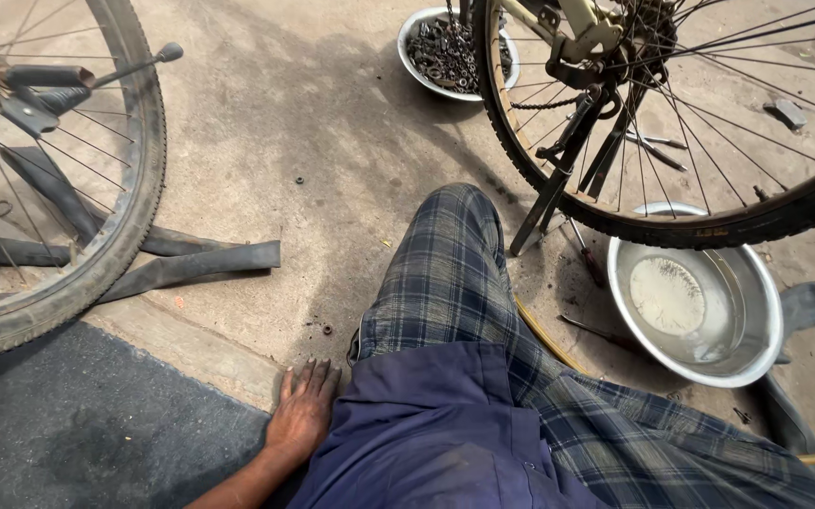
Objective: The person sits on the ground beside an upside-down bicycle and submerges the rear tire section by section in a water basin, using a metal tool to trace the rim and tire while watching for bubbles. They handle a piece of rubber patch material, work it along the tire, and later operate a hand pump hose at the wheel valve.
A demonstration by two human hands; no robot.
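Observation:
My left hand (302,410) rests flat on the edge of a concrete step, fingers together and pointing away, holding nothing. It lies right beside my leg in plaid trousers (445,283) and my dark blue shirt (426,424). My right hand is out of view. In front of me stands the rear wheel (662,113) of a bicycle on its kickstand (554,188), with chain and sprockets visible.
A steel bowl of water (700,297) sits on the ground to my right under the wheel. A bowl of nuts and small metal parts (445,52) stands farther off. At left are another bicycle wheel (59,170) and black inner tubes (191,264). A dark mat (97,424) lies near left.

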